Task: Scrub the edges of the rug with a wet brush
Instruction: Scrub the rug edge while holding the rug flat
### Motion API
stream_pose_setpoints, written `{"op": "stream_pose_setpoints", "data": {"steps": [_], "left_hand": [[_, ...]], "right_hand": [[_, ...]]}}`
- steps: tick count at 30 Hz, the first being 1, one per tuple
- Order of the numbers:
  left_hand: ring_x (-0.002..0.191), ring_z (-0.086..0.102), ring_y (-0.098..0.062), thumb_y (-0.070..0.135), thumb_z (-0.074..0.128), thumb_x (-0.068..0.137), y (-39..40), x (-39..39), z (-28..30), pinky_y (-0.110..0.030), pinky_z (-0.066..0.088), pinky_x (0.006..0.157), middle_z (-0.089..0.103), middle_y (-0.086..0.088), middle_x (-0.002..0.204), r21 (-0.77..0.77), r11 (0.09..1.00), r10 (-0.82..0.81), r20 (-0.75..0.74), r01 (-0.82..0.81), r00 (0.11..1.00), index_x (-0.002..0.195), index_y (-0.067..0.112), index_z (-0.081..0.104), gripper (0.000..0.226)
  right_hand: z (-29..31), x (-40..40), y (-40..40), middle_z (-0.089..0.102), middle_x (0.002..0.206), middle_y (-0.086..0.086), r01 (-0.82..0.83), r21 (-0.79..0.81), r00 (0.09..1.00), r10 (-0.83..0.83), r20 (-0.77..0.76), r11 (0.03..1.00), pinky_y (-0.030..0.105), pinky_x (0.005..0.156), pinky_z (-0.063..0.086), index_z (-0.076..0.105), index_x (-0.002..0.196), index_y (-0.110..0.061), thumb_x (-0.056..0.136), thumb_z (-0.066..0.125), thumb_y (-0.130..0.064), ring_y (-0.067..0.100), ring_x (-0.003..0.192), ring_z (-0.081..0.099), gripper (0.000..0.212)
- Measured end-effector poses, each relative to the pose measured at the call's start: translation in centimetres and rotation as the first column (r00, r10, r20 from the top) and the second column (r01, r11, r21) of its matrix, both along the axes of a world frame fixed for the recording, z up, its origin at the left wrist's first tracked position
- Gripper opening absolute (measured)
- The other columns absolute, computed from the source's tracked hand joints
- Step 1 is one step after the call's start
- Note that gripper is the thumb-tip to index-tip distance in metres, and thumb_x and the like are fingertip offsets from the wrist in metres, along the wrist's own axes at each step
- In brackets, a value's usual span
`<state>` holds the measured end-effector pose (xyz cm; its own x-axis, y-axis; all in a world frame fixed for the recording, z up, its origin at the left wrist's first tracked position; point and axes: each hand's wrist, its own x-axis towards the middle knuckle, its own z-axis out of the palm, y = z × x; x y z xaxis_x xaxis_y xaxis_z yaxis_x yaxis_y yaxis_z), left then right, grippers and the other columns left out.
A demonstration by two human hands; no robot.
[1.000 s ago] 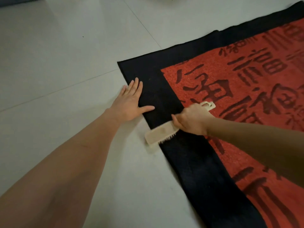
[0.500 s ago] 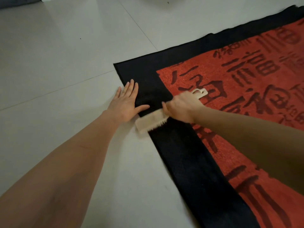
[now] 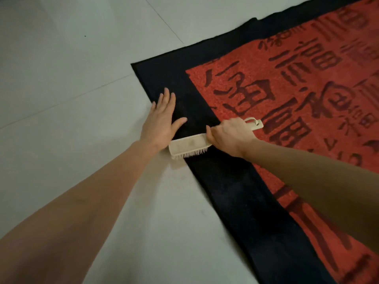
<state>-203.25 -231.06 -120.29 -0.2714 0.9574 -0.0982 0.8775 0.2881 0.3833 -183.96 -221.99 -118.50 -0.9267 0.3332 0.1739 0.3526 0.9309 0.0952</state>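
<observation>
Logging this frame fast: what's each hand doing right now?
Left hand: open, fingers straight, pressing flat on the rug's black border.
Right hand: closed around the brush handle, bristles on the border's edge.

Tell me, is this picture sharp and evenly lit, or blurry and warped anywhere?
Head view: dim, soft light, no glare on the pale tiled floor; the cream plastic scrubbing brush and right hand look slightly soft; only a faint shadow beneath the brush; the wide lens bends the red-and-black patterned rug near the frame's edges.

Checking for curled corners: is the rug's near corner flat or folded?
Flat: the rug corner lies spread on the floor, left hand beside it.
</observation>
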Motion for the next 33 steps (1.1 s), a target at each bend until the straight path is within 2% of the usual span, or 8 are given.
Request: {"op": "stream_pose_setpoints", "data": {"steps": [4,11,18,21,23,28,31,33], "left_hand": [[0.150,-0.014,-0.019,0.063,0.049,0.090,-1.5,0.1,-0.1,-0.033,-0.007,0.120,-0.015,-0.006,0.163,-0.184,0.965,-0.186,0.035,0.190,0.982,0.156,0.014,-0.004,0.098],[0.149,-0.019,-0.019,0.073,0.050,0.082,-0.9,-0.3,0.5,-0.035,-0.008,0.121,-0.024,-0.006,0.161,-0.316,0.926,-0.233,-0.044,0.208,0.971,0.155,0.014,-0.015,0.113],[0.148,-0.022,-0.022,0.081,0.052,0.073,-0.9,0.3,0.9,-0.038,-0.008,0.121,-0.026,-0.008,0.160,-0.338,0.925,-0.202,-0.054,0.173,0.978,0.154,0.013,-0.018,0.127],[0.147,-0.023,-0.024,0.074,0.055,0.079,-0.4,0.5,1.2,-0.039,-0.009,0.121,-0.028,-0.009,0.159,-0.361,0.920,-0.170,-0.024,0.150,0.985,0.153,0.012,-0.018,0.122],[0.147,-0.023,-0.023,0.070,0.056,0.081,-0.3,0.5,1.1,-0.039,-0.009,0.120,-0.028,-0.008,0.159,-0.359,0.922,-0.160,-0.013,0.145,0.987,0.154,0.013,-0.018,0.118],[0.147,-0.024,-0.024,0.070,0.057,0.080,-0.2,0.4,1.3,-0.040,-0.009,0.120,-0.029,-0.009,0.159,-0.380,0.912,-0.166,-0.006,0.151,0.986,0.153,0.014,-0.019,0.120],[0.147,-0.024,-0.025,0.067,0.059,0.081,0.0,0.5,1.3,-0.041,-0.008,0.120,-0.027,-0.009,0.159,-0.375,0.918,-0.134,0.011,0.128,0.991,0.154,0.014,-0.017,0.118],[0.147,-0.024,-0.025,0.066,0.060,0.082,-0.1,0.6,1.2,-0.042,-0.008,0.120,-0.027,-0.009,0.160,-0.362,0.925,-0.118,0.020,0.118,0.993,0.154,0.014,-0.017,0.117]], "right_hand": [[0.1,1.0,-0.7,0.046,0.034,0.007,-0.042,0.025,0.999,0.042,-0.011,0.999,0.019,0.040,0.021,0.054,0.042,-0.013,0.066,0.085,-0.012,0.027,0.023,0.041,0.039],[0.4,1.2,-1.7,0.047,0.035,0.008,-0.017,-0.002,0.999,0.017,-0.036,1.000,0.018,0.041,0.022,0.052,0.040,-0.013,0.076,0.078,-0.013,0.026,0.025,0.043,0.044],[-0.1,6.3,-3.8,0.050,0.036,0.004,-0.198,-0.037,0.980,0.198,0.014,0.980,0.019,0.040,0.025,0.054,0.042,-0.015,0.089,0.035,-0.030,0.025,0.027,0.047,0.054],[0.6,2.4,-2.6,0.048,0.034,0.003,-0.020,0.118,0.996,0.030,-0.082,0.993,0.018,0.044,0.017,0.053,0.037,-0.015,0.084,0.045,-0.029,0.024,0.025,0.044,0.050],[0.3,2.0,-3.3,0.046,0.033,0.003,0.083,0.074,0.991,-0.075,-0.107,0.994,0.018,0.043,0.017,0.054,0.036,-0.015,0.081,0.049,-0.028,0.024,0.025,0.044,0.048],[-0.1,7.1,-5.0,0.048,0.035,0.004,-0.139,-0.046,0.990,0.139,-0.007,0.989,0.020,0.037,0.030,0.052,0.039,-0.014,0.088,0.039,-0.030,0.024,0.025,0.044,0.053],[1.6,4.5,-3.2,0.044,0.032,0.004,-0.007,0.083,0.999,0.010,-0.035,0.997,0.016,0.041,0.022,0.058,0.040,-0.016,0.072,0.074,-0.024,0.022,0.022,0.040,0.037],[0.7,5.7,-4.2,0.045,0.033,0.004,0.000,0.045,1.000,0.001,-0.026,0.999,0.017,0.042,0.021,0.058,0.041,-0.016,0.072,0.075,-0.026,0.023,0.023,0.042,0.037]]}}
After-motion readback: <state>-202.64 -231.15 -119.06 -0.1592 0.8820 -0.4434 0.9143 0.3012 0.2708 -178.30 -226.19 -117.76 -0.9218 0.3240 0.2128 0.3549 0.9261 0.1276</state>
